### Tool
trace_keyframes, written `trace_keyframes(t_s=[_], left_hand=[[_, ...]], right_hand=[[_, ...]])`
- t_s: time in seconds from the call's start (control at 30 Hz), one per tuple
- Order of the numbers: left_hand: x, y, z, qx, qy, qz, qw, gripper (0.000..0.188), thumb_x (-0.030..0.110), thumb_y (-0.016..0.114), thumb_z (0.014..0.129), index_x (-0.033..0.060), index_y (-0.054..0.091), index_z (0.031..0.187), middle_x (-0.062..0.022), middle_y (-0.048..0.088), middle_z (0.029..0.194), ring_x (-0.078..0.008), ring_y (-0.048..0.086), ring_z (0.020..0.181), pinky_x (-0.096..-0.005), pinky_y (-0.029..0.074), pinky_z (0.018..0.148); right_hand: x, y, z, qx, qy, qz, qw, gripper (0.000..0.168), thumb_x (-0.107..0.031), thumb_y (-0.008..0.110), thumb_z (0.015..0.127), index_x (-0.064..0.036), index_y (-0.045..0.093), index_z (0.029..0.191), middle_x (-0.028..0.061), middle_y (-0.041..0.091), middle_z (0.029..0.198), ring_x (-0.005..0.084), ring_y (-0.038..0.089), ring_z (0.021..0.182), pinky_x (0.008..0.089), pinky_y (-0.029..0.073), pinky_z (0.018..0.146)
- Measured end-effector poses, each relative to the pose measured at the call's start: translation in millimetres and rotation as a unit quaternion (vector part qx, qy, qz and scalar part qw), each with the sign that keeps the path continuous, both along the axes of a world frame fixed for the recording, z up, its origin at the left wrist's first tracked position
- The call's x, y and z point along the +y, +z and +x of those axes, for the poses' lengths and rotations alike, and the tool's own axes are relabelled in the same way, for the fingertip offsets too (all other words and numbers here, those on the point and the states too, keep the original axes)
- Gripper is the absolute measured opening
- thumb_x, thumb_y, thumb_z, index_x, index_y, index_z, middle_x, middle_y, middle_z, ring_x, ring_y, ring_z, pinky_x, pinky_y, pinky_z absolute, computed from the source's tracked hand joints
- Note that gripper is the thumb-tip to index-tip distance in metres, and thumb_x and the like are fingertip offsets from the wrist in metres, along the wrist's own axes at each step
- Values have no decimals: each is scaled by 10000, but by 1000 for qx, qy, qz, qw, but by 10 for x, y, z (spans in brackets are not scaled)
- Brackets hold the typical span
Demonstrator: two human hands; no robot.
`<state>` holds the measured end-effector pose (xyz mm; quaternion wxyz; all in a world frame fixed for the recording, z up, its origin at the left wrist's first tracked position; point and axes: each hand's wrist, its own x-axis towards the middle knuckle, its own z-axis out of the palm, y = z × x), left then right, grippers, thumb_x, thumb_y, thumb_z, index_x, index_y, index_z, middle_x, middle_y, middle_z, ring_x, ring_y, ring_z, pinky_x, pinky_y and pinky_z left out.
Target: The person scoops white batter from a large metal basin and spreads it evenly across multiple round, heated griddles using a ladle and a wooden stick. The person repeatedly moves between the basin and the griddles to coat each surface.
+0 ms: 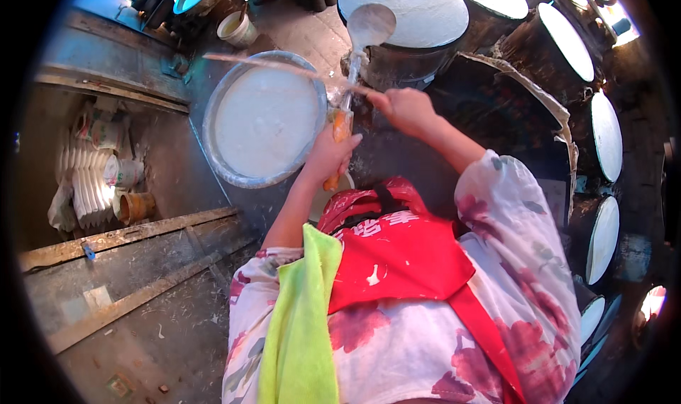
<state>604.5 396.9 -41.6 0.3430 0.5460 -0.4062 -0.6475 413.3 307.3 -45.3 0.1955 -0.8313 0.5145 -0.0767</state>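
Observation:
My left hand (pixel 332 151) grips the orange handle of a long ladle (pixel 372 25). The ladle's round bowl, coated with pale liquid, is over the near edge of a large round vessel (pixel 404 13) with a white surface. In my right hand (pixel 407 111) is one end of a long thin wooden stick (pixel 282 65). This stick crosses the ladle's shaft and extends left above a wide metal basin (pixel 210 130), which holds a whitish liquid. Part of a pale bucket (pixel 347 183) shows below my left hand, beside my red apron (pixel 399 263).
Several round vessels with white surfaces (pixel 606 135) curve along the right side. A white bucket (pixel 238 30) stands beyond the basin. At the left are an open doorway with a wooden frame (pixel 127 239), an orange-brown container (pixel 137 207) and other tubs. A green towel (pixel 303 319) hangs over my front.

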Motion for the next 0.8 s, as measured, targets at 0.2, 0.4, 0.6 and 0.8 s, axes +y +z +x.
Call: trace_keyframes(t_s=[0.2, 0.4, 0.6, 0.8], left_hand=[[-10, -39, -17, -3, 0, -21, 1000, 189, 136, 588, 842, 50, 426, 885, -1, 441, 527, -91, 415, 364, -233, 327, 344], [41, -22, -75, -84, -3, -26, 996, 212, 160, 599, 840, 44, 449, 936, 4, 449, 551, -90, 424, 372, -240, 334, 343], [-16, -173, -36, -273, 20, -136, 952, 307, 213, 621, 810, -9, 486, 973, -160, 572, 726, -301, 557, 574, -377, 441, 526], [-56, -239, -30, -402, 26, -226, 887, 323, 226, 613, 813, -19, 508, 995, -205, 608, 724, -354, 608, 632, -418, 471, 565]], right_hand=[[25, 138, 42, 32, 14, 47, 998, 671, -574, 270, 896, -40, 653, 757, 182, 641, 752, 359, 627, 746, 452, 492, 662], [-164, -10, -57, -11, -16, -10, 1000, 448, -441, 318, 916, -118, 629, 914, 154, 627, 703, 340, 634, 743, 445, 499, 620], [201, 59, 158, -27, 39, 28, 998, 651, -559, 291, 897, -37, 641, 727, 189, 635, 735, 349, 632, 737, 447, 499, 602], [-139, 104, 39, -20, -71, 10, 997, 663, -568, 291, 892, -30, 657, 763, 180, 641, 752, 340, 636, 740, 443, 496, 649]])
